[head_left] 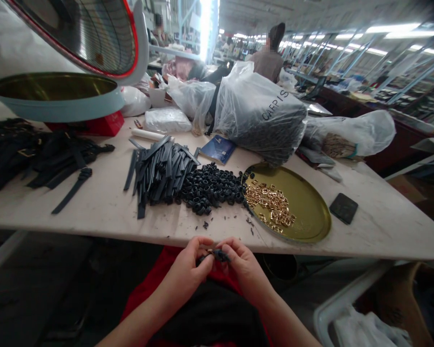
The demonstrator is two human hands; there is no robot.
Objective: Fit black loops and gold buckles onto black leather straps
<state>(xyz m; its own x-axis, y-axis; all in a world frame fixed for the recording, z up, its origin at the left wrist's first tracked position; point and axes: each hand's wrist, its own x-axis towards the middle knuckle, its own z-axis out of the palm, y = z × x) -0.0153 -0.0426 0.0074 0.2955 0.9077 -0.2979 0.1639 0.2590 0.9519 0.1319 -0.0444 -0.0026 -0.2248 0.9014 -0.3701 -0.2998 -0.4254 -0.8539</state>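
Note:
Just off the table's front edge, my left hand (197,264) and my right hand (241,265) meet, fingers closed on a small dark strap (221,255). A small glint of metal shows by the left fingertips; the fingers hide most of the piece. Beyond my hands lies a heap of small black strap loops (211,188). To its left is a pile of cut black straps (162,171). Gold buckles (271,205) lie on a round gold-coloured tray (313,212) at the right. Buckled black straps (70,193) are heaped at far left.
A blue round pan (58,108) stands on a red base (106,125), with a red-rimmed round thing above it. Behind the piles are a large plastic bag (260,111) and a blue booklet (217,148). A dark square object (343,208) lies right of the tray. People are in the background.

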